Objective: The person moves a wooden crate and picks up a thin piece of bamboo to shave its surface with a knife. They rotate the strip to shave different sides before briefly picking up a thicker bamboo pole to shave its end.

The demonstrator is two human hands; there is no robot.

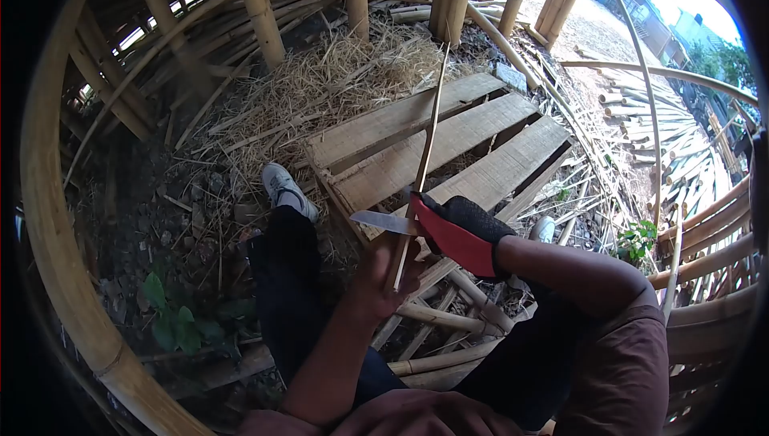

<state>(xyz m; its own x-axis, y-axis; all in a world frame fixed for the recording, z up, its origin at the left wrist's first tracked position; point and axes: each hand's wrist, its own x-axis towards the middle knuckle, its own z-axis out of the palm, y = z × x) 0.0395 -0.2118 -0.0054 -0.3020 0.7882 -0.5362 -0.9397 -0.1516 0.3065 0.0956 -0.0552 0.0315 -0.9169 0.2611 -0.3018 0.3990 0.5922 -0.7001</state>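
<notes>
A long thin bamboo strip (pixel 430 128) runs from near my lap out over a wooden slatted pallet (pixel 448 136). Its near end is gripped in my bare left hand (pixel 386 274). My right hand (pixel 458 232), in a red and black glove, is closed around the strip and a knife just beyond it. The knife's blade (pixel 383 221) points left and crosses the strip; its handle is hidden in the glove.
Dry straw (pixel 320 84) and bamboo posts (pixel 258 12) lie beyond the pallet. A curved bamboo pole (pixel 70 276) frames the left. Cut bamboo poles (pixel 669 136) are piled at right. Beside the pallet is my shoe (pixel 282 184), with bamboo pieces (pixel 448 320) below.
</notes>
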